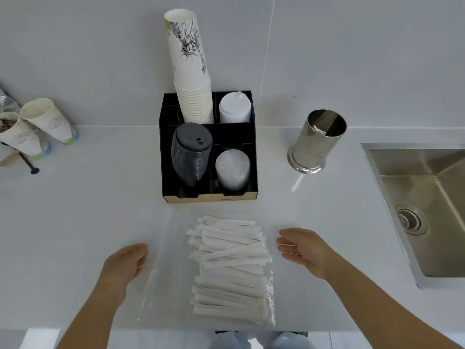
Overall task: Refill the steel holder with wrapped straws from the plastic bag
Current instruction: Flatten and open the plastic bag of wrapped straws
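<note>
Pale grey bench [88,210] has a clear plastic bag [161,285] of white paper-wrapped straws [231,263] lying flat up front, a black compartmented cup-and-lid organiser [208,190] behind it, and a shiny steel cylindrical holder [312,144] standing beside the sunken steel sink [422,197].

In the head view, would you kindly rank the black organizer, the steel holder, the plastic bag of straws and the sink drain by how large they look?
Largest to smallest as they look:
1. plastic bag, though nearness to the camera enlarges it
2. black organizer
3. steel holder
4. sink drain
</note>
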Motion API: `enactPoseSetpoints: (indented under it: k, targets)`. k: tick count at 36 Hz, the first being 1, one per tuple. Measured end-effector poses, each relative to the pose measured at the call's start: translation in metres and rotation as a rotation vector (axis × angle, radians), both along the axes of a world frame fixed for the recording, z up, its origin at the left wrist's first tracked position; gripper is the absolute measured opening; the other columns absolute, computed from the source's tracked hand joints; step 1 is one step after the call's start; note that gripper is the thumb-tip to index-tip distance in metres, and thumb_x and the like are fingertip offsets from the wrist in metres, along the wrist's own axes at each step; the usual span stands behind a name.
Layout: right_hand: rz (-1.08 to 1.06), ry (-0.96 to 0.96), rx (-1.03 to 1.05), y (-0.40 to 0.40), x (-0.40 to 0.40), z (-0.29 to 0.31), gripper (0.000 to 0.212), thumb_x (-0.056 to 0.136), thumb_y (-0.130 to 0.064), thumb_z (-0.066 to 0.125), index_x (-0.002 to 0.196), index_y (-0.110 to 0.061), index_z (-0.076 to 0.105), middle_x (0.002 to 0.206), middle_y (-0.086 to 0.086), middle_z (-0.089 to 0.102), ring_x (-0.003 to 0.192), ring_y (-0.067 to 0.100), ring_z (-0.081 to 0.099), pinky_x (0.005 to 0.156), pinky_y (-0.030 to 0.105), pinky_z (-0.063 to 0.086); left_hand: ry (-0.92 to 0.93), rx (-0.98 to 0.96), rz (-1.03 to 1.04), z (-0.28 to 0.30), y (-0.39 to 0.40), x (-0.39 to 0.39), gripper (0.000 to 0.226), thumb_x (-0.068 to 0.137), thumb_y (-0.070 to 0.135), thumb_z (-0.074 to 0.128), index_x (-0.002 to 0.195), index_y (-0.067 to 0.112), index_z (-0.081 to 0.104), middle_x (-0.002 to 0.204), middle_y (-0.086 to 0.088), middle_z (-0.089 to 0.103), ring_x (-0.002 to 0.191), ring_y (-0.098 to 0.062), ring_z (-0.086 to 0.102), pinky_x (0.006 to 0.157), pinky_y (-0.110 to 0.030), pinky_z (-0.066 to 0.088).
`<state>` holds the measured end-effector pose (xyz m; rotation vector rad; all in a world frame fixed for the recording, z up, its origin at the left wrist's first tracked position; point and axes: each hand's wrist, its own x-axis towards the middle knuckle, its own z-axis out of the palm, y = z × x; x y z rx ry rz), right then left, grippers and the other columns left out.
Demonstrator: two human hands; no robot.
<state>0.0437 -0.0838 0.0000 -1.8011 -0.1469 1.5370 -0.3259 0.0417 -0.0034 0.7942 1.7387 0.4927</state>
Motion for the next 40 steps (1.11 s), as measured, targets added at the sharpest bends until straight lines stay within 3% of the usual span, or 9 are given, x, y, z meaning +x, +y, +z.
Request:
enactPoseSetpoints:
  k: [6, 11, 16, 20, 24, 28, 33, 37, 40]
  targets:
    - [0.021, -0.049, -0.033, -0.008, -0.019, -0.006, 0.01, 0.087, -0.012, 0.065, 0.096, -0.007, 0.067, 0.08, 0.009, 0.064, 0.069, 0.022, 0.058, 0.075, 0.036, 0.055, -0.007, -0.05, -0.144, -0.013, 0.004, 0.002, 0.013, 0.088, 0.014, 0.067, 0.098, 0.005, 0.07, 0.087, -0.019, 0.066, 0.078, -0.028, 0.06, 0.075, -0.037, 0.053]
    - [0.075, -0.211, -0.111, -0.01, -0.035, -0.017, 0.008, 0.081, -0.006, 0.067, 0.088, -0.003, 0.068, 0.064, 0.008, 0.059, 0.055, 0.02, 0.05, 0.055, 0.028, 0.045, 0.05, -0.046, -0.282, -0.016, 0.004, 0.007, 0.011, 0.085, 0.013, 0.07, 0.079, 0.004, 0.069, 0.066, -0.01, 0.054, 0.053, -0.018, 0.048, 0.049, -0.019, 0.04]
    - [0.162, -0.379, -0.19, -0.007, -0.051, -0.028, 0.01, 0.073, -0.006, 0.064, 0.064, -0.008, 0.064, 0.058, 0.009, 0.057, 0.055, 0.022, 0.049, 0.056, 0.03, 0.043, 0.165, 0.026, -0.366, -0.016, 0.002, 0.011, 0.023, 0.075, 0.013, 0.066, 0.062, -0.005, 0.06, 0.054, -0.012, 0.057, 0.054, -0.02, 0.051, 0.058, -0.03, 0.042]
    - [0.156, -0.422, -0.15, -0.008, -0.057, -0.032, 0.019, 0.079, -0.005, 0.061, 0.061, -0.009, 0.057, 0.056, 0.007, 0.059, 0.054, 0.022, 0.053, 0.058, 0.033, 0.048, 0.237, 0.151, -0.429, -0.016, -0.004, 0.018, 0.038, 0.082, 0.009, 0.061, 0.046, 0.013, 0.05, 0.039, 0.001, 0.051, 0.039, -0.011, 0.045, 0.052, -0.026, 0.039]
    - [0.063, -0.333, -0.038, -0.016, -0.056, -0.025, 0.018, 0.087, -0.002, 0.055, 0.07, -0.006, 0.053, 0.059, 0.011, 0.061, 0.056, 0.025, 0.057, 0.056, 0.033, 0.049, 0.312, 0.306, -0.512, -0.02, -0.014, 0.021, 0.033, 0.091, 0.018, 0.056, 0.06, 0.012, 0.047, 0.047, -0.005, 0.059, 0.039, -0.009, 0.049, 0.05, -0.029, 0.041]
    - [0.012, -0.356, 0.002, -0.032, -0.048, -0.021, 0.014, 0.088, 0.0, 0.051, 0.075, -0.002, 0.056, 0.059, 0.013, 0.062, 0.052, 0.021, 0.059, 0.055, 0.033, 0.051, 0.321, 0.367, -0.561, -0.027, -0.025, 0.031, 0.03, 0.096, 0.028, 0.051, 0.067, 0.018, 0.045, 0.054, -0.008, 0.058, 0.051, -0.025, 0.057, 0.054, -0.038, 0.047]
    - [-0.035, -0.426, 0.016, -0.059, -0.022, -0.017, 0.014, 0.09, -0.003, 0.052, 0.08, 0.005, 0.056, 0.054, 0.011, 0.061, 0.049, 0.02, 0.058, 0.057, 0.035, 0.05, 0.283, 0.436, -0.636, -0.027, -0.042, 0.063, 0.028, 0.098, 0.027, 0.05, 0.072, 0.018, 0.048, 0.053, -0.006, 0.054, 0.048, -0.021, 0.054, 0.051, -0.032, 0.046]
    - [-0.12, -0.414, 0.044, -0.08, 0.007, -0.011, 0.015, 0.093, -0.004, 0.053, 0.078, -0.001, 0.056, 0.059, 0.01, 0.064, 0.048, 0.017, 0.055, 0.052, 0.031, 0.05, 0.25, 0.461, -0.668, -0.028, -0.054, 0.097, 0.026, 0.098, 0.028, 0.048, 0.073, 0.02, 0.047, 0.053, -0.011, 0.053, 0.053, -0.034, 0.055, 0.054, -0.044, 0.047]
    - [-0.143, -0.44, 0.058, -0.094, 0.03, -0.008, 0.015, 0.093, -0.006, 0.055, 0.08, 0.0, 0.057, 0.059, 0.009, 0.064, 0.052, 0.021, 0.055, 0.053, 0.032, 0.051, 0.223, 0.49, -0.667, -0.028, -0.062, 0.124, 0.027, 0.098, 0.03, 0.048, 0.072, 0.023, 0.046, 0.052, -0.011, 0.049, 0.047, -0.023, 0.048, 0.05, -0.043, 0.046]
